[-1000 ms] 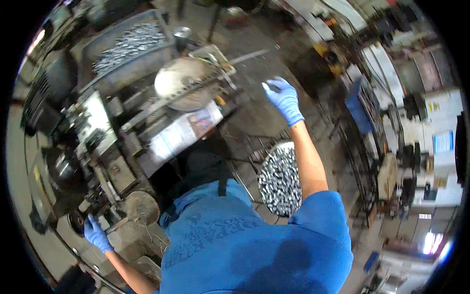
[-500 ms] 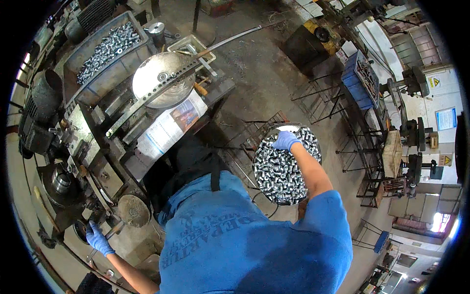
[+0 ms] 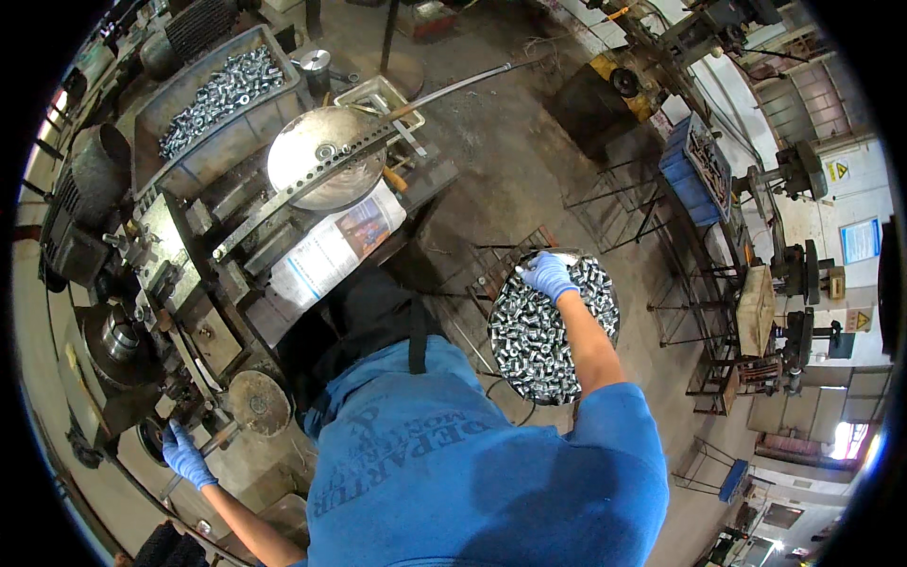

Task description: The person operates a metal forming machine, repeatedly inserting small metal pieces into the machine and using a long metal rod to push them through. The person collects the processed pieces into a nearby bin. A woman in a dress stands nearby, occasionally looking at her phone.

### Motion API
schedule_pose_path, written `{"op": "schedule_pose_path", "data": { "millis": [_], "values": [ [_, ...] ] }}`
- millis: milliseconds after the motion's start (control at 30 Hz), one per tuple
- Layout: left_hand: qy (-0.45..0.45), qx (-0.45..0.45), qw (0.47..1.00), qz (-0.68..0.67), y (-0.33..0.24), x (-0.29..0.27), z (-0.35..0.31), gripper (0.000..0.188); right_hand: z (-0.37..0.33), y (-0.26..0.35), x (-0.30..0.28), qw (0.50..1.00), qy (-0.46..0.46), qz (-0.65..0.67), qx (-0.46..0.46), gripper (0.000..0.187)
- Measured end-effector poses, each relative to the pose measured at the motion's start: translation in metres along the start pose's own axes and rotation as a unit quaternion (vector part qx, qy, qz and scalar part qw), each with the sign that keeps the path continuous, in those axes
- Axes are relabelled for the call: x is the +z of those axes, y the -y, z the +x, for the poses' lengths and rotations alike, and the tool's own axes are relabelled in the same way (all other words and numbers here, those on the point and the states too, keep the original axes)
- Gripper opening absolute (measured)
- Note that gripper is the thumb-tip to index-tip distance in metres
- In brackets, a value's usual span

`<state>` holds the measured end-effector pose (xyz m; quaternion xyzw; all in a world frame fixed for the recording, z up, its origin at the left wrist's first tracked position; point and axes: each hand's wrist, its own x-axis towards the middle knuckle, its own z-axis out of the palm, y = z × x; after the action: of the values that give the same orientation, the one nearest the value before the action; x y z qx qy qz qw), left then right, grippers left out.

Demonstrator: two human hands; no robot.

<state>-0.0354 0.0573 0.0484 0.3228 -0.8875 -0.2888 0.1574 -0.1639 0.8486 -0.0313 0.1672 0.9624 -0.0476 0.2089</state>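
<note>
Resting apart, right hand (image 3: 548, 276) over metal parts (image 3: 531, 342), left hand (image 3: 187, 456) by dark wheel (image 3: 149, 438); grips hidden, unclear.

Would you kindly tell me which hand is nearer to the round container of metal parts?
Right. The right hand is at the far edge of the round container, over the metal parts; the left hand is well away to its left, by a dark wheel.

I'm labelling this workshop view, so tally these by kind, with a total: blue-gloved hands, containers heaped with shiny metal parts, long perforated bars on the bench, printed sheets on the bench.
Gloved: left hand, right hand: 2
Heaped: rectangular bin, round container: 2
Perforated bar: 1
Printed sheet: 1
Total: 6
</note>
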Motion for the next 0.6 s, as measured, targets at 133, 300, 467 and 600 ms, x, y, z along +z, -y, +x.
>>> {"op": "schedule_pose_path", "data": {
  "millis": [133, 300, 467, 600],
  "values": [
    [0.017, 0.005, 0.999, -0.030, 0.017, 0.000, 0.008, 0.036, -0.020, 0.012, -0.004, 0.998, -0.046, 0.035, 0.022, 0.054],
    [-0.045, 0.036, 0.991, -0.123, -0.071, -0.040, -0.013, 0.031, -0.054, 0.083, -0.048, 0.892, -0.174, 0.415, -0.051, 0.032],
    [0.114, 0.042, 0.968, -0.220, -0.235, -0.015, -0.046, 0.027, -0.125, 0.244, -0.131, 0.752, -0.243, 0.270, -0.550, 0.041],
    [0.322, 0.163, 0.882, -0.304, -0.289, 0.026, -0.057, 0.053, -0.169, 0.344, -0.159, 0.643, -0.159, 0.243, -0.709, 0.049]
  ]
}}
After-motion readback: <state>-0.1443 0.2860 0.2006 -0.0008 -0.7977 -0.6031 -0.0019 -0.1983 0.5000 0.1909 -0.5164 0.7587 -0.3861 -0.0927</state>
